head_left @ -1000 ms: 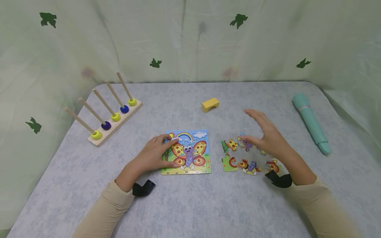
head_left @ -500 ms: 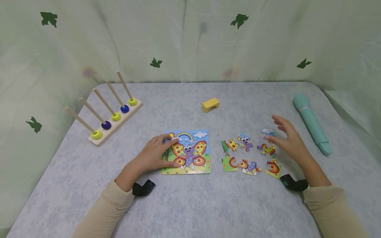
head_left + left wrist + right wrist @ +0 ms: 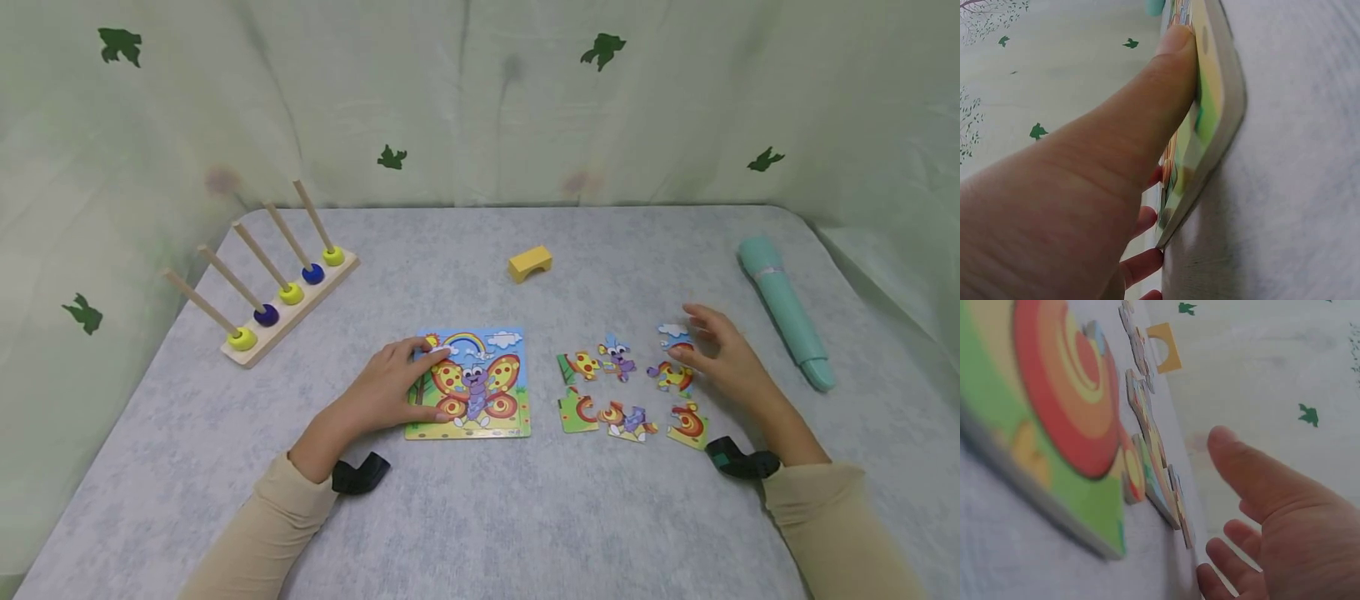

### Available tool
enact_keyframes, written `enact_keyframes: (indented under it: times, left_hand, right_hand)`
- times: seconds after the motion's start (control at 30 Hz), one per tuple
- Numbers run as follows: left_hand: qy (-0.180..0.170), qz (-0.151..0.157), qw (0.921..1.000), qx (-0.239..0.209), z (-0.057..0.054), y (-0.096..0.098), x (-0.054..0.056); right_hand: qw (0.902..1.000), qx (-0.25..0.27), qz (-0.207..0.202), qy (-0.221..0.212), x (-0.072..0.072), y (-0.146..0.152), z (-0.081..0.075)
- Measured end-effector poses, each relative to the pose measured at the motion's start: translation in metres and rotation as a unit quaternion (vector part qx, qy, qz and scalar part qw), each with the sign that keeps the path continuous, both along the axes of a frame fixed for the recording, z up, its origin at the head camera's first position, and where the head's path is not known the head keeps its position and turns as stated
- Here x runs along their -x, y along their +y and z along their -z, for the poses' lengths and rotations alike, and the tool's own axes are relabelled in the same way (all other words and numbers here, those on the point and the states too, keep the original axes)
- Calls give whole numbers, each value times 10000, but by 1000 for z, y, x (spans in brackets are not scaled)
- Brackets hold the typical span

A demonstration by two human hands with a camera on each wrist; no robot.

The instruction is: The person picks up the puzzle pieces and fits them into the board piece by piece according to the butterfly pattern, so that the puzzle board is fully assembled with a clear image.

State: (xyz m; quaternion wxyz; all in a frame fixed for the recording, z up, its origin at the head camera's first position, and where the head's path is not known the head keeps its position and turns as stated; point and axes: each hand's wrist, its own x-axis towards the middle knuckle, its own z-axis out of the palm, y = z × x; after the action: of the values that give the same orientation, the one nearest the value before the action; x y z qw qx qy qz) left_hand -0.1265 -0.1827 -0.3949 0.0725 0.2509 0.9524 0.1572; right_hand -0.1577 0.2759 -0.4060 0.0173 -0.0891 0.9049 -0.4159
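A square butterfly puzzle board lies flat in the middle of the table, and my left hand rests on its left side. In the left wrist view the thumb lies on the printed face, with other fingertips at the board's edge. Several loose puzzle pieces are spread to the right of the board. My right hand is just right of the cloud piece and the yellow wing piece. Its thumb and fingers are spread apart with nothing between them. Below it lies a red-ringed wing piece, large in the right wrist view.
At the back left stands a wooden peg rack with yellow and blue beads. A yellow arch block sits beyond the board. On the right lies a teal toy microphone. A pale curtain hangs behind the table.
My right hand has moved right, from above the middle pieces to beside the cloud piece, then lowered slightly. The pieces it covered are now visible. My left hand stays on the board.
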Motion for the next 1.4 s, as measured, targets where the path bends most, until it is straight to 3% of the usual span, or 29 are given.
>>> enact_keyframes:
  times: [0.23, 0.43, 0.77, 1.03, 1.27, 1.4]
  left_hand:
    - [-25, -32, 10000, 24, -1, -1, 0]
    - [-48, -32, 10000, -14, -2, 1, -1]
    - [-12, -18, 10000, 15, -1, 0, -2]
    - [-18, 10, 10000, 35, -1, 1, 0]
    - [180, 82, 9995, 249, -3, 3, 0]
    - [350, 310, 9987, 194, -4, 7, 2]
  right_hand:
    - [9981, -366, -228, -440, 3, 8, 2]
    - [9949, -815, -426, -417, 1, 13, -1]
    - [9951, -945, -248, 142, 0, 10, -4]
    - [9948, -662, -144, 756, -9, -14, -28]
    - [9793, -576, -591, 1850, -21, -49, -45]
    - [9692, -451, -951, 2226, -26, -73, -50]
